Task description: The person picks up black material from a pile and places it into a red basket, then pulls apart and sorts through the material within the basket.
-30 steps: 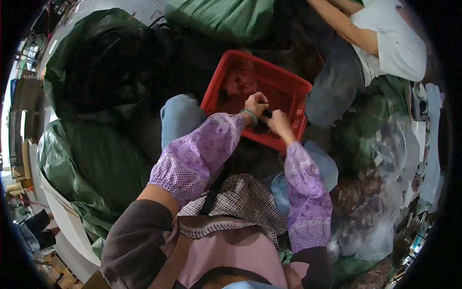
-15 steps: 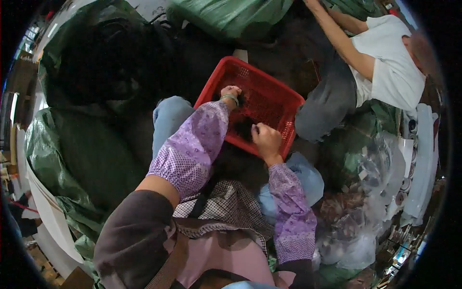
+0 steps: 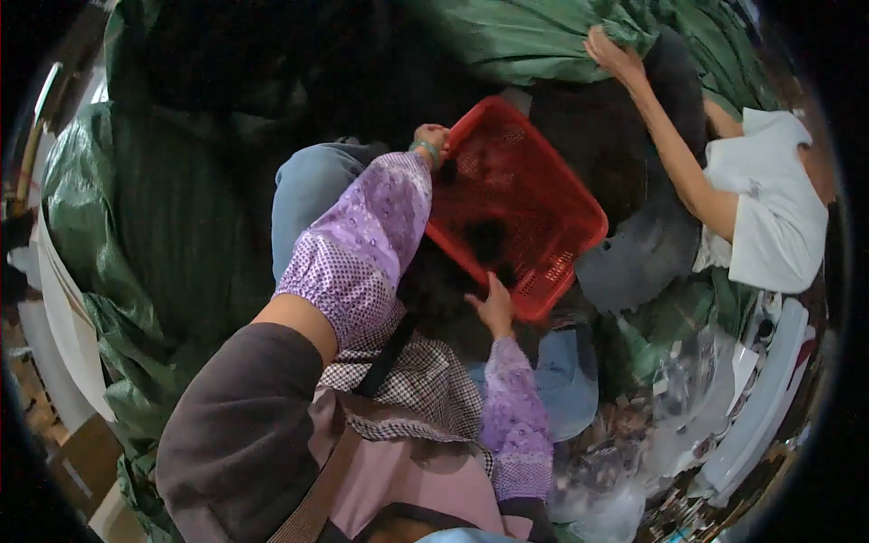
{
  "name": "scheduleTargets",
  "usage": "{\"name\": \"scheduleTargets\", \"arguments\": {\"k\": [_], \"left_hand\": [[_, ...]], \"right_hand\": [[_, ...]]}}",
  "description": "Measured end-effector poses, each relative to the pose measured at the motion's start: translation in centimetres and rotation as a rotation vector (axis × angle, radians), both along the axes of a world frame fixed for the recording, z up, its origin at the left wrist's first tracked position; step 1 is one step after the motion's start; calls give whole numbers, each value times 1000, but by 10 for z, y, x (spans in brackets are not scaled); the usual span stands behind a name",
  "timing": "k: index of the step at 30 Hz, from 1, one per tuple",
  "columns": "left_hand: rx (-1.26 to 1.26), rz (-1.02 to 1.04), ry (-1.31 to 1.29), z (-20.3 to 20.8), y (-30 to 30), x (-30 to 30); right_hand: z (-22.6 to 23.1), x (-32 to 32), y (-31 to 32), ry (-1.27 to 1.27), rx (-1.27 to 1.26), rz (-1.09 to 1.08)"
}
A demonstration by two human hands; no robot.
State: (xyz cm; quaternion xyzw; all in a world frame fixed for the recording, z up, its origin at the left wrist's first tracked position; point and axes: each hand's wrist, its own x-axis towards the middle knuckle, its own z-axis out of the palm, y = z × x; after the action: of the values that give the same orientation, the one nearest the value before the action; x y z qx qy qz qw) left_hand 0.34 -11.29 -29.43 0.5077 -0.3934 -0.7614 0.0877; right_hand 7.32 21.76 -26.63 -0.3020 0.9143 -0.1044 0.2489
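Note:
A red plastic basket (image 3: 593, 220) with perforated walls lies at a slant in front of me. Dark fluffy clumps (image 3: 489, 237) rest on its bottom. At the basket's upper left rim is my left hand (image 3: 434, 140), its fingers curled closed; what is in them is hidden. Another dark clump (image 3: 445, 172) shows just below that hand, against the basket wall. My right hand (image 3: 495, 308) is at the near rim, thumb and fingers apart, with nothing visible in it. Both forearms wear purple patterned sleeves.
To the right, a person in a white shirt (image 3: 769, 208) grips a green sack (image 3: 525, 36) at the top. Large green sheeting (image 3: 163, 271) fills the left. Clear plastic bags (image 3: 625, 471) lie at the lower right. My knees flank the basket.
My left hand has gone from inside the basket to its left rim. My right hand has opened and moved to the near rim. The basket has turned and looks more tilted.

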Motion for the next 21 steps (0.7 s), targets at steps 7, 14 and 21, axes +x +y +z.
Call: {"name": "scheduleTargets", "arguments": {"k": [7,14,21], "left_hand": [[298,197,-184,-72,-43,32],[531,156,-342,-97,-59,49],[585,364,-234,-92,-57,43]], "right_hand": [[-6,4,-3,218,374,107],[13,20,-18,146,425,275],[23,24,-21,133,485,277]]}}
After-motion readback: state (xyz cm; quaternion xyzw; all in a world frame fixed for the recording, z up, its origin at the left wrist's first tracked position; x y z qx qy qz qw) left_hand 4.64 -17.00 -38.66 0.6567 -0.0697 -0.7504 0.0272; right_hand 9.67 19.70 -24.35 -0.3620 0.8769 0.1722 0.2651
